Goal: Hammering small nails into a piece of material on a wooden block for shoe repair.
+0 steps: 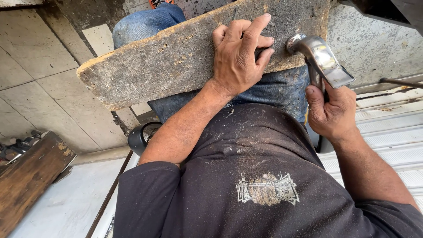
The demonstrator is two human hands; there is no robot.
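A worn wooden board [172, 61] lies across my lap on blue jeans. My left hand [240, 55] presses down on the board, fingertips pinched around something small and dark near its lower edge; what it is I cannot tell. My right hand [332, 112] grips the handle of a shiny metal claw hammer [319, 57]. The hammer's head rests against the board's edge, just right of my left fingertips. My dusty dark shirt fills the lower middle of the view.
A grey tiled floor [39, 75] spreads to the left. A brown wooden plank [28, 180] lies at lower left beside sandals [17, 147]. A black rounded object [141, 136] sits under my left elbow. A white ribbed metal surface [387, 136] runs at right.
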